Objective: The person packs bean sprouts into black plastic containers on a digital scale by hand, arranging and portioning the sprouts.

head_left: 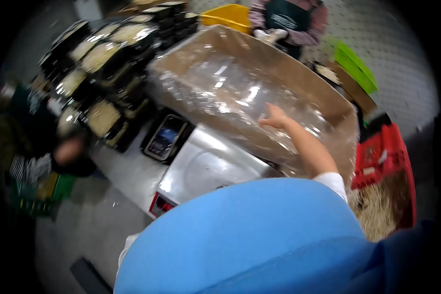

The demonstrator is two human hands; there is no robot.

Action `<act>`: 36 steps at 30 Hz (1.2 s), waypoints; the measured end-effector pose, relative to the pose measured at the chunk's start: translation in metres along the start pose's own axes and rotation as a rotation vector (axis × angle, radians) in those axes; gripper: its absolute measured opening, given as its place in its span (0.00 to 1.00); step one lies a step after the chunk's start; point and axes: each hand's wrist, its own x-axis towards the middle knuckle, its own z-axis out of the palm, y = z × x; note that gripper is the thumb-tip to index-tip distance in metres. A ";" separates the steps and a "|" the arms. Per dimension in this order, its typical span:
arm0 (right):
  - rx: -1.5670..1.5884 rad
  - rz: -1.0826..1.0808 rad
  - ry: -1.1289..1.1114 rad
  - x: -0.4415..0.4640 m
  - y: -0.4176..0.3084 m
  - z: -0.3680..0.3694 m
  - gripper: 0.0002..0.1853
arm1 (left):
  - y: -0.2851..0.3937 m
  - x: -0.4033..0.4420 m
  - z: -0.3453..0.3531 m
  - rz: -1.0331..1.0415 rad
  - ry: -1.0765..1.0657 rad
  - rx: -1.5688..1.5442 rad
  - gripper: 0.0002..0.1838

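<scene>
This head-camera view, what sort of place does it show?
Probably a packing workroom, perhaps for food: stacked black packs, a metal scale and a cardboard box of clear plastic suggest it.

A packing room, probably for food.
Filled black trays (103, 119) stand stacked toward the left edge of a metal table (131, 169); a steel-topped scale (206, 164) with a red readout sits at its near edge. Beyond are a big carton (338, 105) of clear plastic and a yellow crate (225, 17); a red crate (409, 169) holds pale strands (377, 210). A person in a dark apron (288, 20) works across the way.
</scene>
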 end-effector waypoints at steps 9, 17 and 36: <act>0.606 0.124 0.335 -0.036 0.017 -0.051 0.16 | 0.006 0.001 -0.004 -0.003 0.057 -0.010 0.38; 0.769 -0.070 1.120 -0.237 -0.031 -0.133 0.07 | 0.003 0.007 -0.013 0.040 0.064 0.150 0.40; 1.351 -0.291 0.642 -0.411 -0.172 -0.016 0.24 | -0.001 -0.035 -0.105 -0.105 0.234 -1.601 0.18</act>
